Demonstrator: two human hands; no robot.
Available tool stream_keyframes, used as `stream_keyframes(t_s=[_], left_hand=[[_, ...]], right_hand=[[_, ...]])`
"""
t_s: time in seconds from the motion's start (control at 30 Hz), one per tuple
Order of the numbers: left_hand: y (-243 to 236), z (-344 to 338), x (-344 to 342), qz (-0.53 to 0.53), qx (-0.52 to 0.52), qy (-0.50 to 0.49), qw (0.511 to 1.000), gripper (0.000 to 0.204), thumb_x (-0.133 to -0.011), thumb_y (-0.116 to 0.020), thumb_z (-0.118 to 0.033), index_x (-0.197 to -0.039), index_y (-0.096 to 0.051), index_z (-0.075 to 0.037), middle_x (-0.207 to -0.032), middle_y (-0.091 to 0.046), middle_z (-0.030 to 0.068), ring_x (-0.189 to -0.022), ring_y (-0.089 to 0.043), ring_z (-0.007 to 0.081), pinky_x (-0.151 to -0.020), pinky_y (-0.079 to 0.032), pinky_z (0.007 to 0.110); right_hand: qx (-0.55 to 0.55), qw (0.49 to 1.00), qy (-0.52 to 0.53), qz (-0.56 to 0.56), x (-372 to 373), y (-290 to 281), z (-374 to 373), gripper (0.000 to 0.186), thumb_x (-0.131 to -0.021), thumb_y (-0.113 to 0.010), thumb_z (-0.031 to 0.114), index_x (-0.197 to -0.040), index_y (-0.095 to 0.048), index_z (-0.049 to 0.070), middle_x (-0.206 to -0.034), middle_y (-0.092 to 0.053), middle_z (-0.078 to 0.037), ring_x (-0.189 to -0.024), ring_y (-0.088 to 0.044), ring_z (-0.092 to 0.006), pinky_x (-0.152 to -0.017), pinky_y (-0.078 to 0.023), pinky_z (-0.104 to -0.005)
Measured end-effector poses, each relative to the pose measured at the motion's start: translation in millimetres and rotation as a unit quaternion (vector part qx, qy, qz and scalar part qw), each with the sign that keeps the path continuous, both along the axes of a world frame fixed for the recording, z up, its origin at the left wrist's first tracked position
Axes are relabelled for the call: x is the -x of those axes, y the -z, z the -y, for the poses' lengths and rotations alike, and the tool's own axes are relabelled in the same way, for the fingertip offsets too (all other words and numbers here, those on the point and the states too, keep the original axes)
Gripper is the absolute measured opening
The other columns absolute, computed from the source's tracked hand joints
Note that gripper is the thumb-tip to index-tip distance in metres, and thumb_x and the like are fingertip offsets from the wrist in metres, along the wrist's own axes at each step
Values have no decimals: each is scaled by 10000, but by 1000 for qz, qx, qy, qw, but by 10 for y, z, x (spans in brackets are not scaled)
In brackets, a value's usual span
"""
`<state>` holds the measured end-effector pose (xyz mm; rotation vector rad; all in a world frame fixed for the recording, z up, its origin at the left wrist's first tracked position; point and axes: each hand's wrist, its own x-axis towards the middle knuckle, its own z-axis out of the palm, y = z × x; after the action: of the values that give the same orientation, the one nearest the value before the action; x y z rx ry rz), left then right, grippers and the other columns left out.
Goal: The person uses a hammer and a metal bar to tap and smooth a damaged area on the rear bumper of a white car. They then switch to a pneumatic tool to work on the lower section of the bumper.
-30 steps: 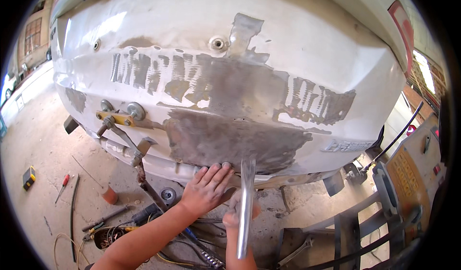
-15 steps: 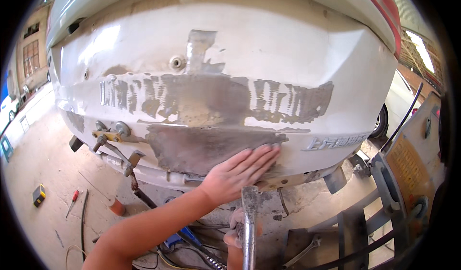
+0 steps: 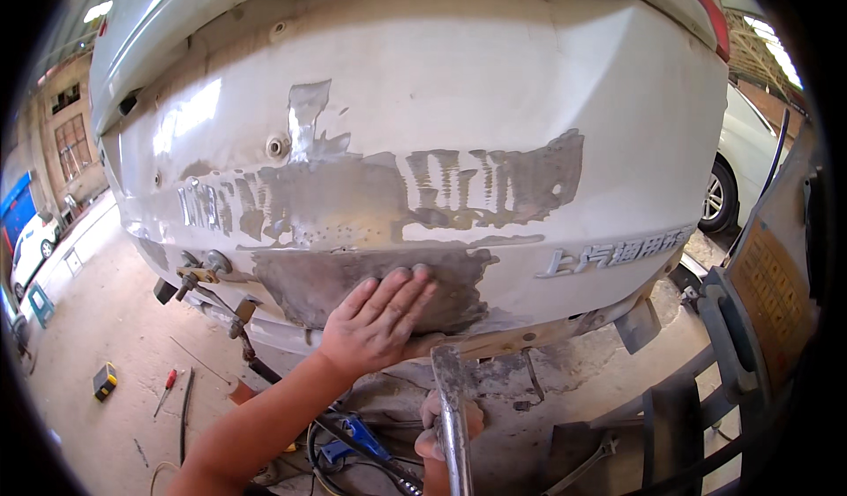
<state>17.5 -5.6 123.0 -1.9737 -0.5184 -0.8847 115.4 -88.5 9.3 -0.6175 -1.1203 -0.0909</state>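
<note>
My left hand (image 3: 375, 324) lies flat against the lower bare-metal patch (image 3: 454, 289) of a white car's tailgate (image 3: 494, 73), fingers stretched out and pointing up. Below it, my right hand (image 3: 430, 434) is closed on a steel hammer (image 3: 453, 417). The hammer's long head has a flat, wedge-like end that points at the panel and covers part of that hand. Above the patch runs a wider sanded band (image 3: 353, 192) with streaks of white paint left in it.
A clamp with bolts (image 3: 205, 271) grips the tailgate's left side, a rod hanging from it. On the floor lie a blue-handled tool (image 3: 355, 439), cables, a red screwdriver (image 3: 166, 390) and a yellow-black tape measure (image 3: 105, 381). A metal equipment frame (image 3: 750, 320) stands at right.
My left hand has slid leftward across the bare patch, away from its right edge. The view has shifted a little. My right hand still holds the hammer below.
</note>
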Motion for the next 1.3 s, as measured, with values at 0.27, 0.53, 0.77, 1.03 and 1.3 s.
stream_keyframes(t_s=[0.27,0.53,0.77,1.03,1.3], left_hand=[[524,-71,277,95,50,-39,993,737,-707,-631,-570,-1189,-525,-22,-1316,-443,169,-1251,-374,322,-1036,-257,441],[-111,166,-9,121,149,-54,980,889,-782,-515,-588,-1230,-376,167,-1293,-344,373,-1245,-299,496,-1029,-215,545],[-45,21,-78,126,40,-15,991,867,-788,-504,-598,-1183,-427,170,-1237,-412,372,-1190,-382,494,-1028,-216,541],[460,-54,319,210,116,-51,970,898,-748,-570,-588,-1238,-379,139,-1318,-320,356,-1236,-313,482,-1032,-204,535],[383,8,360,237,167,-76,954,1018,-757,-576,-561,-1306,-171,195,-1310,-200,447,-1234,-211,578,-1024,-179,588]], right_hand=[[49,999,19,-12,24,-95,108,695,-824,-353,673,-501,-375,58,-375,-341,-19,-315,-370,-136,-346,-244,-245],[61,997,40,-14,88,-213,178,691,-827,-333,676,-506,-377,67,-377,-348,-16,-315,-369,-138,-345,-249,-247],[9,999,-24,-29,182,66,72,619,-836,-420,629,-691,-428,27,-430,-385,-19,-341,-369,-118,-341,-296,-235],[41,994,-90,-54,318,195,91,680,-778,-420,715,-659,-410,46,-450,-369,-9,-350,-331,-108,-357,-269,-229],[78,968,-170,-169,569,134,137,781,-659,-308,861,-559,-371,90,-441,-309,24,-374,-318,-96,-366,-237,-211]])
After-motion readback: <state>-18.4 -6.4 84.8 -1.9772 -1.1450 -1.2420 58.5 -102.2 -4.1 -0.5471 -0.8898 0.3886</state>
